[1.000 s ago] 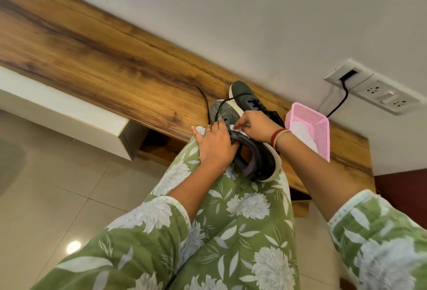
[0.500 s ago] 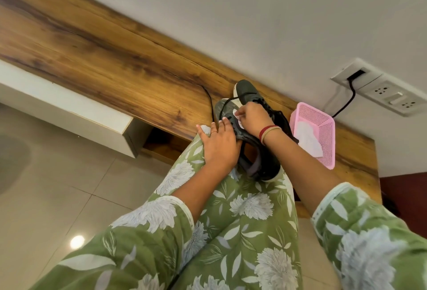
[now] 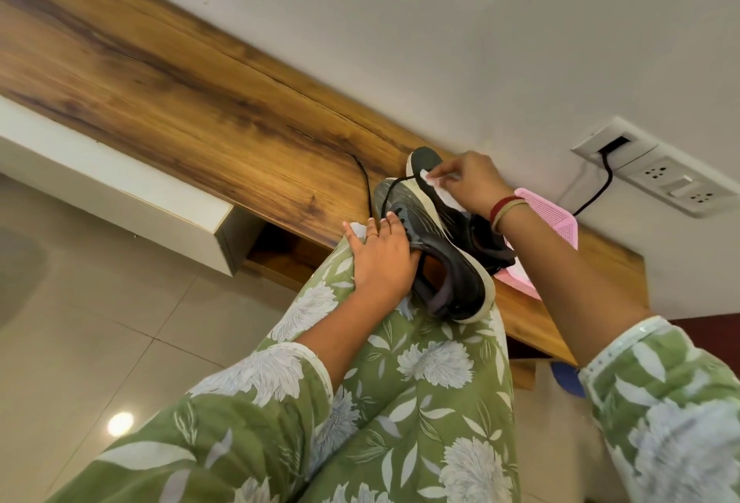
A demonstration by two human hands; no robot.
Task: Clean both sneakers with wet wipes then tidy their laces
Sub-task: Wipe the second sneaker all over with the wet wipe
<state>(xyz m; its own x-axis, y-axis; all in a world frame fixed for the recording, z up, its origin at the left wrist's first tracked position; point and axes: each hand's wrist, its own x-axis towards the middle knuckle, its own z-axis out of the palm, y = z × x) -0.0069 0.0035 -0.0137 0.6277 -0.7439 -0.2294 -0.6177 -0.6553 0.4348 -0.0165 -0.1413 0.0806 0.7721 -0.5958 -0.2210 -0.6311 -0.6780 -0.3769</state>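
Observation:
A dark grey sneaker (image 3: pixel 444 262) with a white sole lies on my knee, and my left hand (image 3: pixel 380 258) grips its side. A loose black lace (image 3: pixel 366 186) trails from it onto the wooden shelf. The second dark sneaker (image 3: pixel 426 162) sits just behind on the shelf, toe pointing away. My right hand (image 3: pixel 468 182) pinches a white wet wipe (image 3: pixel 436 186) against that second sneaker near its toe and white sole edge.
A pink mesh basket (image 3: pixel 556 218) stands on the wooden shelf (image 3: pixel 180 102) behind my right wrist. A wall socket panel (image 3: pixel 656 178) with a black cable sits at the right. White drawer unit and tiled floor lie at the left.
My right hand has moved with the wipe from the near sneaker up and away to the toe of the far sneaker. My left hand has stayed on the near sneaker.

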